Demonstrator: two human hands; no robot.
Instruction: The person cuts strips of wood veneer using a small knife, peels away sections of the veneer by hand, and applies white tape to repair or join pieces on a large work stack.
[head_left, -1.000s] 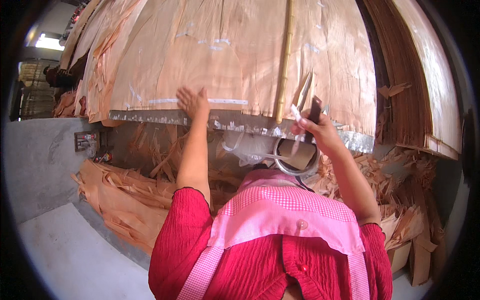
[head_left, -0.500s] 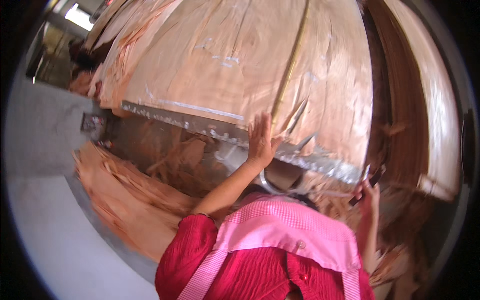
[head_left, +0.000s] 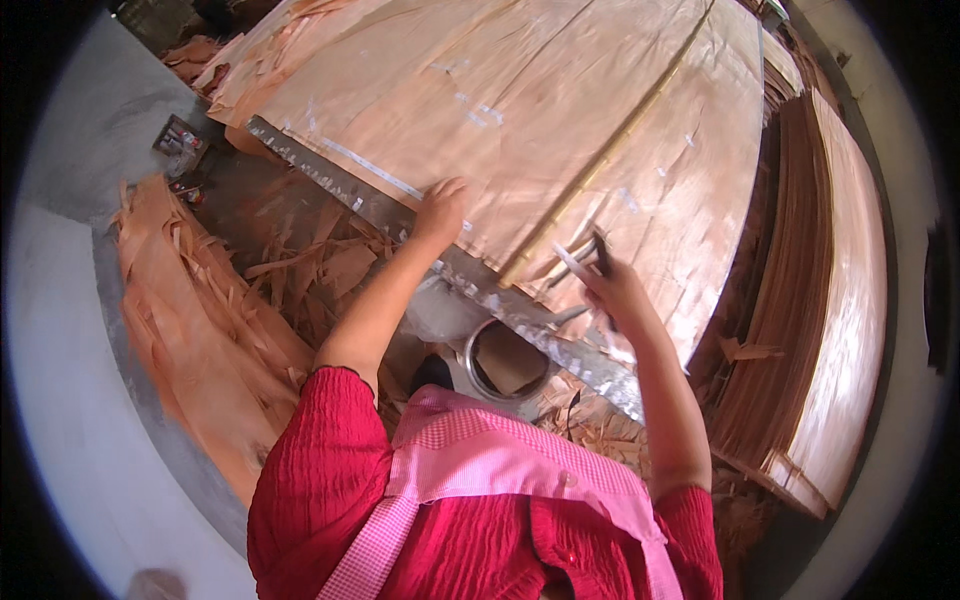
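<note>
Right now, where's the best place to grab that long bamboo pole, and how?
I'd take the bamboo pole by its near end, coming from above and gripping across both sides. It looks slim and round, lies along the wood veneer, and that end points toward the person, between the left hand and right hand.

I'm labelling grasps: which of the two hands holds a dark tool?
The right hand, gripping the dark tool over the veneer sheet; the left hand, beside the white tape strip, shows no such tool.

pole [head_left: 600,163] on veneer sheet [head_left: 400,110]; stack [head_left: 800,320] right; offcuts [head_left: 190,310] left; bucket [head_left: 470,358] before bench [head_left: 340,187]
</note>
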